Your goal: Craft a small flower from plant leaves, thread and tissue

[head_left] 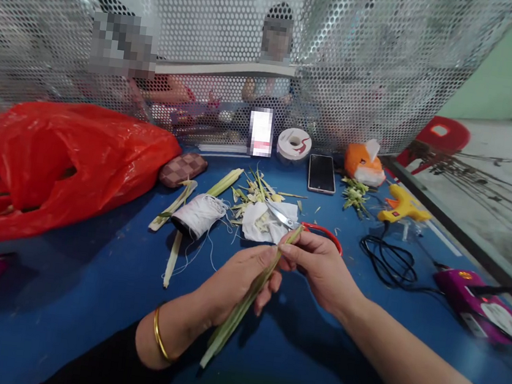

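Bundle of long pale-green leaf strips (pixel 227 332), lower centre, pinched by left hand (pixel 230 278) and right hand (pixel 323 270); I judge it light, easily split, best held mid-length.

1 red plastic bag (pixel 68 170)

- Cool, moderately bright light covers the blue surface (pixel 100 297).
- Soft shadows lie below the left hand (pixel 236 282) and right hand (pixel 317 260).
- Highlights streak the perforated metal panel (pixel 201 19) and glossy red bag (pixel 56 163).
- The upright screen (pixel 261 131) glows white, its edges pixelated.
- Coarse pixel blocks hide 2 heads behind the panel.
- Wide-angle distortion stretches the edges; the purple box (pixel 483 304) at right looks softly blurred.
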`<state>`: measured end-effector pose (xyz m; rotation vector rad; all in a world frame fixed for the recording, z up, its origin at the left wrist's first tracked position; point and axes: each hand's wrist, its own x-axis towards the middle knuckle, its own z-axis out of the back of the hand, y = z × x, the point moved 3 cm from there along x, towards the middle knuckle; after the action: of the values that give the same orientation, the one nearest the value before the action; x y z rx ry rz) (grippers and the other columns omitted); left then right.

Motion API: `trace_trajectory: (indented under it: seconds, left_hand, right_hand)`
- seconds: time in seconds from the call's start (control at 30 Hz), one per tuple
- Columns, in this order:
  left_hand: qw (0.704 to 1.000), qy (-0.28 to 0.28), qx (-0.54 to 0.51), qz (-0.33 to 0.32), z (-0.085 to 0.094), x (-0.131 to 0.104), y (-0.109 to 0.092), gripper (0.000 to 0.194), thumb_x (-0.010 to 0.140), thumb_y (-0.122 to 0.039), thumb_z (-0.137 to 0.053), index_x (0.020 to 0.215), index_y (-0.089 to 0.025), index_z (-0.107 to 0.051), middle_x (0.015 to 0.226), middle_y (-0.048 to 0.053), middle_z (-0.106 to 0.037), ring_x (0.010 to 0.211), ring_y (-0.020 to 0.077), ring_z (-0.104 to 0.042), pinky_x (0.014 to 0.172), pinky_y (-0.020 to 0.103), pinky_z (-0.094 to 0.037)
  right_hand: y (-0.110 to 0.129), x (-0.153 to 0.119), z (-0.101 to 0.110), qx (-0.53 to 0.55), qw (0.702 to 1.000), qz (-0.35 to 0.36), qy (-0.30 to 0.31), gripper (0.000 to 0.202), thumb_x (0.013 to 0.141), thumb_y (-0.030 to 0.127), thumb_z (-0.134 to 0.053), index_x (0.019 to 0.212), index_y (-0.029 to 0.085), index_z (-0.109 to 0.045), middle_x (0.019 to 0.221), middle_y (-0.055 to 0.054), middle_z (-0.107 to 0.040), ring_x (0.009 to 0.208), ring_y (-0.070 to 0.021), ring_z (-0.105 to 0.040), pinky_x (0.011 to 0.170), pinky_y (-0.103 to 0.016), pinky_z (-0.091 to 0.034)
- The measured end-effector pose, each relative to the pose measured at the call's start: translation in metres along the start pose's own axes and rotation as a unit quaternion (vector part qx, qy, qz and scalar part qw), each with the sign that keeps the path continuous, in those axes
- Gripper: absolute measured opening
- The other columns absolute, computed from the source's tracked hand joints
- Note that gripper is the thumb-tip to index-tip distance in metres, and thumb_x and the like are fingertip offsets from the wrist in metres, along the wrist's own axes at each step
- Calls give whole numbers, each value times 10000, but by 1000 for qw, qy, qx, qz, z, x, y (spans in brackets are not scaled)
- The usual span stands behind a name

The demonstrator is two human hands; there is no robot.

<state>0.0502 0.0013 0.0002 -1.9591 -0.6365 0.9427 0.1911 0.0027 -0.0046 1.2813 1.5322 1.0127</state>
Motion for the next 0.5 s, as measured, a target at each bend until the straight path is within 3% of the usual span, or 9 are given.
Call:
trace_trajectory:
  seconds: [0.13,0.33,0.5]
  left_hand:
    - [998,-55,-12,-29,5,3,-4,295,815,-400,-701,780,-108,-724,721,69,-700,524,101,-621,541,198,-494]
    - [999,-35,-8,-4,14,4,-3,251,808,-355,-730,844,-113,-787,816,129,-770,637,134,-687,665,222,-539]
    - [999,-48,-8,-2,15,5,-3,233,775,-342,-763,801,-112,-788,773,117,-764,607,123,-674,640,210,-534]
  right_hand:
    - [0,-1,-1,-9,1000,-4,0,188,709,318,-789,664,173,-679,599,16,-602,549,-104,-499,563,-270,-385]
    - [-2,0,2,9,1000,-5,20,183,699,320,-804,673,179,-691,601,19,-596,555,-109,-501,558,-272,-387]
    - [-3,2,3,-5,1000,-9,5,154,667,300,-821,655,179,-727,621,7,-626,579,-109,-513,566,-265,-387]
